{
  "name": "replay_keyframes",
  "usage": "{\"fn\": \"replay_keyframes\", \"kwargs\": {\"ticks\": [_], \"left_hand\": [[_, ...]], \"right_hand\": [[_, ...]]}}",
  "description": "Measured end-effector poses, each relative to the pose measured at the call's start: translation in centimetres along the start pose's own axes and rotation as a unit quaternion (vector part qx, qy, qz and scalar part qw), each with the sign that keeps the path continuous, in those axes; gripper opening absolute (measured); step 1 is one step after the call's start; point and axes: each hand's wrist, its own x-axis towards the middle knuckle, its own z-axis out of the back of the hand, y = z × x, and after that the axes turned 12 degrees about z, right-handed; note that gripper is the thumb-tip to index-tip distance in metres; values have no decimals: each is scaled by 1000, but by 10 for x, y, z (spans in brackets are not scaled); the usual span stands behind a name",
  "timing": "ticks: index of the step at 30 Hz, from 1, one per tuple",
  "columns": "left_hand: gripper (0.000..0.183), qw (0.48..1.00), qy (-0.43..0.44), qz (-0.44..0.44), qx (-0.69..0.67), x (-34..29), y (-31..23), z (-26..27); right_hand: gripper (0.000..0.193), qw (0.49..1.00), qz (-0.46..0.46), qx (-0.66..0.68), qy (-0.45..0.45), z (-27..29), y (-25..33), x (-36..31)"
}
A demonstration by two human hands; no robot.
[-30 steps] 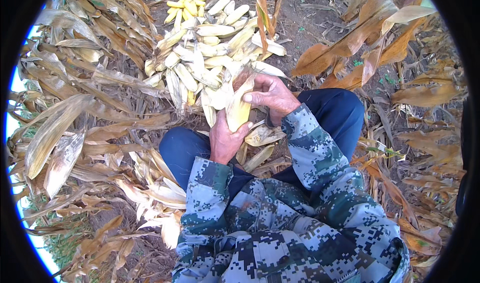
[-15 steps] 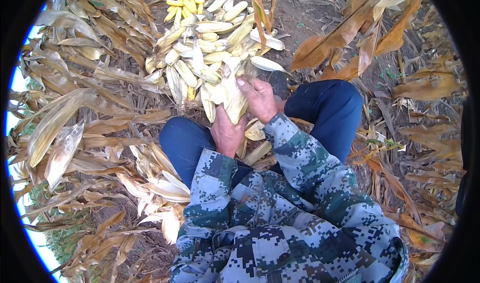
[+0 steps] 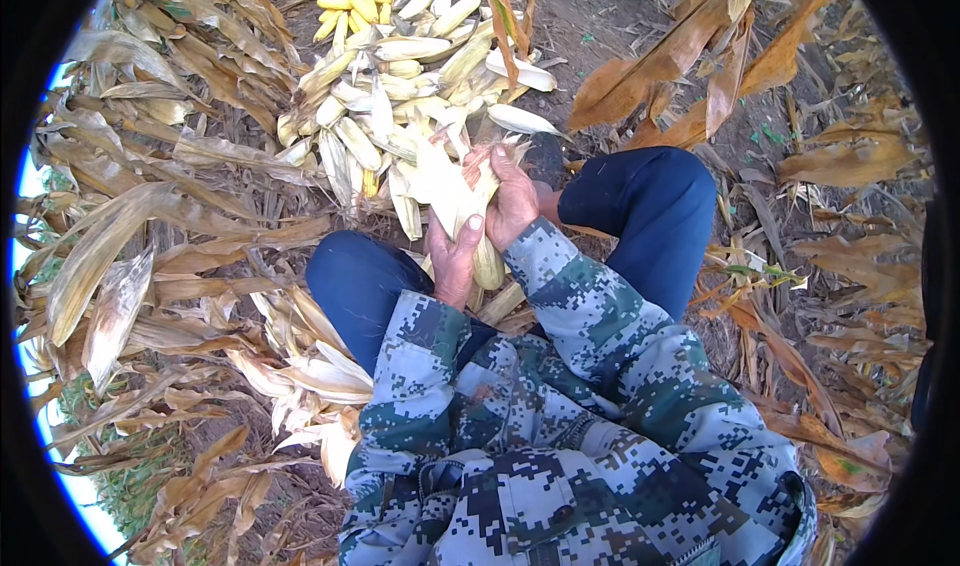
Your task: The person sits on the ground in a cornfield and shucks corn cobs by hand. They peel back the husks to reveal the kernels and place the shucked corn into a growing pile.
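Between my knees I hold an ear of corn (image 3: 488, 264) in both hands, its pale husk (image 3: 447, 178) spread open at the far end. My left hand (image 3: 455, 266) is closed on the husk from the near left, thumb on top. My right hand (image 3: 513, 204) grips the far right part of the ear, with its thumb by the reddish-brown silk (image 3: 478, 161). The kernels cannot be made out. Just beyond my hands lies a heap of corn ears in their husks (image 3: 405, 91).
Bare yellow cobs (image 3: 362, 4) lie at the far end of the heap. Stripped husks (image 3: 315, 376) are piled beside my left knee (image 3: 355, 286). Dry corn stalks and leaves (image 3: 150, 216) crowd the left; brown leaves (image 3: 650, 91) hang at the far right over soil.
The husk at the far end has opened wider and silk now shows. My left thumb has come up onto the husk, and the near end of the ear has come into sight.
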Motion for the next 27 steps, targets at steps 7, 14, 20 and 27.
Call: {"fn": "replay_keyframes", "kwargs": {"ticks": [7, 14, 20, 27], "left_hand": [[51, 993, -101, -50, -18, 9, -19, -4], [36, 964, -234, 25, -123, 28, -54, 25], [33, 958, -217, -9, -188, 70, -80, 56], [39, 971, -167, -16, -170, 76, -92, 59]], "right_hand": [[27, 998, 25, -26, 54, -12, -14, -21], [30, 925, 43, -288, 243, 9, -12, -36], [30, 723, -26, -547, 421, 21, 44, -96], [33, 486, 81, -650, 579, 55, 58, -109]]}}
